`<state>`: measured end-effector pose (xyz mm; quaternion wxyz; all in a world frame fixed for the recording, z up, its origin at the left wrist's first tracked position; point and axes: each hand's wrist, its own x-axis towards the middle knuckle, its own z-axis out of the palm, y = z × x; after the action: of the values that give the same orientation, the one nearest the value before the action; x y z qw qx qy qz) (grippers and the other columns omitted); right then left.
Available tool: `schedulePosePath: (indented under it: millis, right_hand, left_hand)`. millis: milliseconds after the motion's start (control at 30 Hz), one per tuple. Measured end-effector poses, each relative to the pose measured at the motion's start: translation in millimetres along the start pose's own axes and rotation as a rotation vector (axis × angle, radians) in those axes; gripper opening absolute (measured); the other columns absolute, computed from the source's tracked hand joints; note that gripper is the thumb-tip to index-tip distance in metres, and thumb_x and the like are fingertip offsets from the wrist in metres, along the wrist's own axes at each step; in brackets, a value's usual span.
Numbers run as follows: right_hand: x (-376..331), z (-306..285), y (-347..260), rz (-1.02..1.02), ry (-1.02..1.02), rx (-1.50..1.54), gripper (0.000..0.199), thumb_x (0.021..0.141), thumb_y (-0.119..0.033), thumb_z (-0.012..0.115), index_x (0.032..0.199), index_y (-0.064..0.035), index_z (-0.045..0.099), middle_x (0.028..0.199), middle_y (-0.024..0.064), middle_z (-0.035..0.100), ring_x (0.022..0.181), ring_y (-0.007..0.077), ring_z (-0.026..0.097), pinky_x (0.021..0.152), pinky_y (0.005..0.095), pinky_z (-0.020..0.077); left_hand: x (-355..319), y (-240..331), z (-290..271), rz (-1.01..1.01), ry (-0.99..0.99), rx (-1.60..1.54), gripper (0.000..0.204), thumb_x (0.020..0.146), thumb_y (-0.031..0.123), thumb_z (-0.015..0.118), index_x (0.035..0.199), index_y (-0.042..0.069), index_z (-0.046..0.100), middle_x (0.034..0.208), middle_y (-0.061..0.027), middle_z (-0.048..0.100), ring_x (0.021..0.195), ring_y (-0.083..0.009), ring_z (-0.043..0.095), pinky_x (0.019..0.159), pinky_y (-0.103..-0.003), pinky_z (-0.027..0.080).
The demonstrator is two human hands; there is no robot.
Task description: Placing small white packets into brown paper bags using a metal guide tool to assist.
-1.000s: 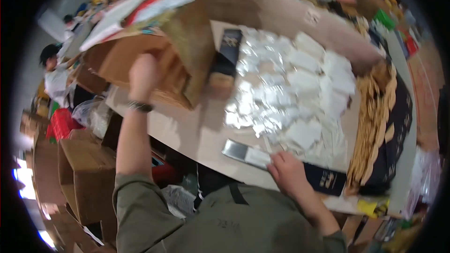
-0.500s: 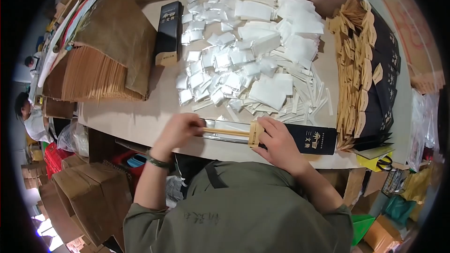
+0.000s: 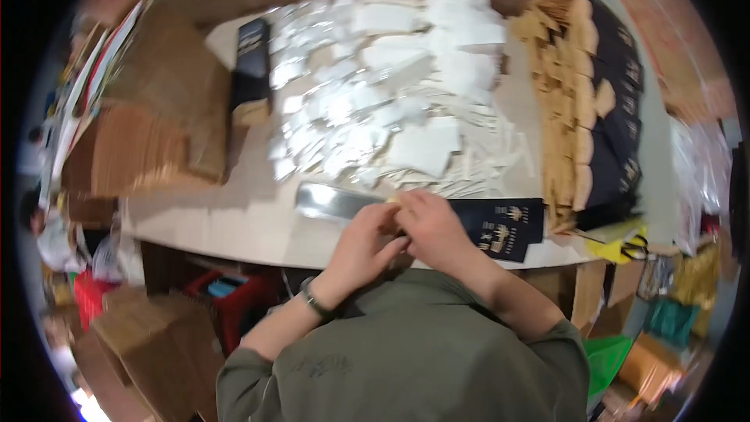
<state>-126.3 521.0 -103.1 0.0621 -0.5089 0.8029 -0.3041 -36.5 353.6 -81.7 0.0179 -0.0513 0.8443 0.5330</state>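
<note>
My right hand [image 3: 437, 230] grips the near end of a black paper sleeve [image 3: 498, 239] with pale printing. A second black sleeve [image 3: 531, 215] lies partly overlapping it at the right. Close against the right hand, my left hand [image 3: 363, 246] has its fingertips bent together at the sleeve's end, its thumb held lower; whatever it pinches is hidden. A bit of tan paper [image 3: 393, 199] shows between the hands. Left of them a long, shiny, see-through-looking strip [image 3: 332, 200] lies on the table. The picture is blurred.
Small clear packets [image 3: 336, 109], white folded squares [image 3: 426, 144] and thin white sticks [image 3: 492, 144] cover the table's middle. A stack of black and tan sleeves [image 3: 605, 117] stands right, a brown carton of cards [image 3: 148, 148] left, with another black sleeve [image 3: 251, 66] beside it. Yellow-handled scissors [image 3: 625, 248] lie at the right edge.
My left hand has moved right to meet the right hand. The wooden chopsticks it held, partly in the sleeve, are out of sight. Both hands and the sleeve have shifted left.
</note>
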Motion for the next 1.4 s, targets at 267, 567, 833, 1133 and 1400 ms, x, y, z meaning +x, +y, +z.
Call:
schedulePosePath:
  millis: [267,567,833,1133,1400]
  right_hand:
    - [31.4,-15.9,-43.4,-0.189,0.099,0.015,0.012,0.073,-0.015,0.065,0.070,-0.0036,0.063,0.091,0.0204,0.063,0.077,0.0350,0.065,0.067,0.0464,0.0542]
    - [-12.6,-121.5,44.6,-0.126,-0.064,-0.125,0.030,0.070,-0.029,0.077,0.083,-0.0027,0.067,0.123,0.0238,0.059,0.115,0.0445,0.055,0.096,0.0525,0.0450]
    - [-11.8,-26.1,6.9,0.077,-0.106,-0.132,0.035,0.074,-0.033,0.079,0.090,-0.0032,0.069,0.113,0.0162,0.063,0.110,0.0376,0.058,0.092,0.0451,0.0476]
    - [9.7,8.4,-2.3,0.482,-0.107,-0.099,0.023,0.086,-0.023,0.062,0.073,-0.0041,0.062,0.064,0.0177,0.063,0.065,0.0382,0.065,0.059,0.0477,0.0508]
    - [13.5,32.0,-19.1,0.460,-0.040,0.121,0.019,0.082,-0.026,0.064,0.076,-0.0080,0.064,0.066,0.0135,0.065,0.063,0.0365,0.064,0.060,0.0469,0.0518]
  left_hand:
    - [-20.4,-54.1,-63.2,0.402,0.231,0.837,0.040,0.064,0.012,0.080,0.095,0.008,0.056,0.078,-0.0093,0.052,0.074,-0.0333,0.054,0.065,-0.044,0.042]
    - [-26.3,-26.8,-30.6,-0.239,-0.350,-0.162,0.064,0.078,0.015,0.078,0.134,-0.001,0.052,0.121,-0.0095,0.063,0.115,-0.0181,0.059,0.099,-0.034,0.047]
    - [-14.1,15.1,-30.1,-0.404,-0.334,0.026,0.033,0.076,0.020,0.074,0.096,0.002,0.056,0.082,-0.0133,0.063,0.074,-0.0259,0.063,0.071,-0.037,0.050]
    - [-11.6,-31.8,-39.0,-0.121,0.156,0.458,0.057,0.073,0.019,0.080,0.124,0.007,0.056,0.095,-0.0125,0.061,0.082,-0.0335,0.062,0.072,-0.040,0.052]
    - [-20.2,-24.6,-56.9,0.005,-0.247,0.578,0.088,0.065,0.032,0.087,0.141,0.011,0.049,0.098,-0.0118,0.061,0.089,-0.0327,0.063,0.076,-0.041,0.052]
